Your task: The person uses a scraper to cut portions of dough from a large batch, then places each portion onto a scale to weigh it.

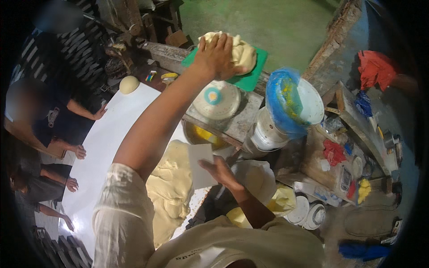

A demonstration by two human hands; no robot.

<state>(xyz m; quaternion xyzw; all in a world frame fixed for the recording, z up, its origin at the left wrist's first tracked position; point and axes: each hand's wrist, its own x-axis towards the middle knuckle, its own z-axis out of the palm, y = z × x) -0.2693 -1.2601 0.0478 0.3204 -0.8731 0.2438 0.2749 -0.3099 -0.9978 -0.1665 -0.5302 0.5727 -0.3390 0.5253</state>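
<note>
My left hand (pixel 216 58) is wrapped over a lump of pale dough (pixel 243 58) on a green board (pixel 254 76) at the back. My right hand (pixel 219 172) grips a flat, light rectangular scraper (pixel 201 156) beside a large mass of dough (pixel 167 192) on the white worktop (pixel 107 134). Between my hands are a round white lid with a blue ring (pixel 216 107) and a bowl with yellow contents (pixel 205 136), partly hidden by the scraper.
Two people's hands (pixel 79 152) (pixel 71 183) line the left edge of the worktop, where a dough ball (pixel 129 84) sits. White buckets (pixel 268 136) with blue plastic (pixel 279 98), a yellow sack (pixel 281 203) and a cluttered shelf (pixel 326 174) stand at the right.
</note>
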